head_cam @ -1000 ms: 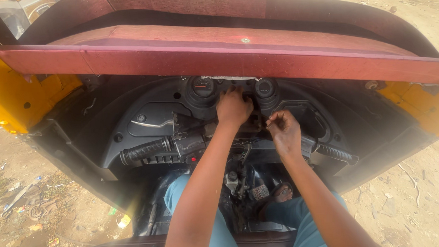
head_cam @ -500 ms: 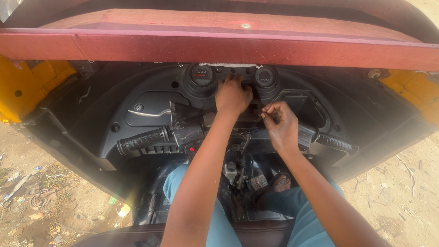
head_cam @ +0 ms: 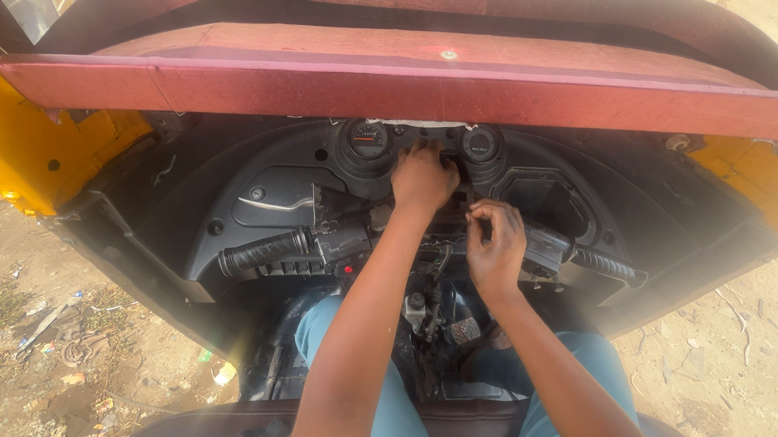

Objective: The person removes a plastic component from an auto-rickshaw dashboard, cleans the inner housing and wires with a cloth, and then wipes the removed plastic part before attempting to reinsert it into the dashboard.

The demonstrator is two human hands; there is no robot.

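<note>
- Nearest me, I see my knees in light blue trousers [head_cam: 395, 399] above the edge of a dark brown padded seat [head_cam: 465, 418].
- Between the legs, low down, sits a greasy cluster of black metal levers and pedals [head_cam: 435, 316] on the vehicle floor.
- My right hand [head_cam: 493, 249] is curled, fingers pinched together just above the middle of the handlebar; something small may be between the fingertips, but I cannot tell what from this view.
- The black handlebar runs across the picture: its ribbed black rubber left grip [head_cam: 265, 251] points toward the left, and the thinner black right grip [head_cam: 610, 267] sits beyond my right hand.
- My left hand [head_cam: 422, 178] reaches farther in, fingers bent and pressed against the black plastic dashboard panel [head_cam: 276, 197], in the gap between the two gauges.
- The round black gauge with a red-marked dial [head_cam: 367, 142] is just left of that hand; a smaller round black dial [head_cam: 481, 144] is just right of it.
- Above everything spans a worn maroon metal ledge [head_cam: 401, 80].
- Yellow painted body panels [head_cam: 33, 145] flank both sides, with sandy, littered ground [head_cam: 48, 342] outside.
</note>
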